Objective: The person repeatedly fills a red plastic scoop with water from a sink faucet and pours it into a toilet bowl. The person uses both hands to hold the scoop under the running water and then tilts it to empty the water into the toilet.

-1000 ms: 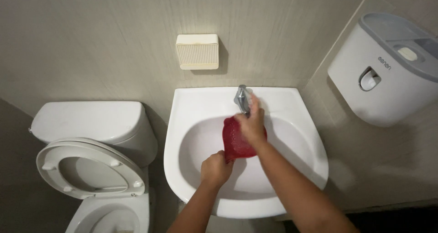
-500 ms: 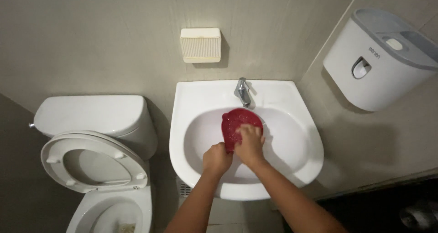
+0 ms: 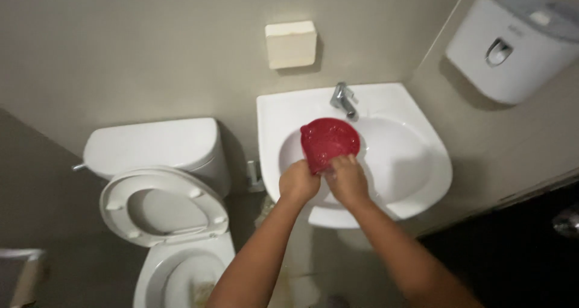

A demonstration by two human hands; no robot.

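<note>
A red cloth (image 3: 329, 140) bulges in a rounded shape over the bowl of a white sink (image 3: 416, 163), just below the chrome tap (image 3: 344, 99). My left hand (image 3: 298, 181) and my right hand (image 3: 348, 178) are side by side at the cloth's near edge, both gripping it with closed fingers. Both forearms reach in from the bottom of the view.
A white toilet (image 3: 160, 187) with its seat lid raised against the cistern stands left of the sink. A cream box (image 3: 291, 44) is fixed to the wall above the tap. A white dispenser (image 3: 512, 43) hangs on the right wall.
My right hand has left the tap and come down to the cloth's near edge beside my left hand. The cloth now sits spread and rounded under the tap.
</note>
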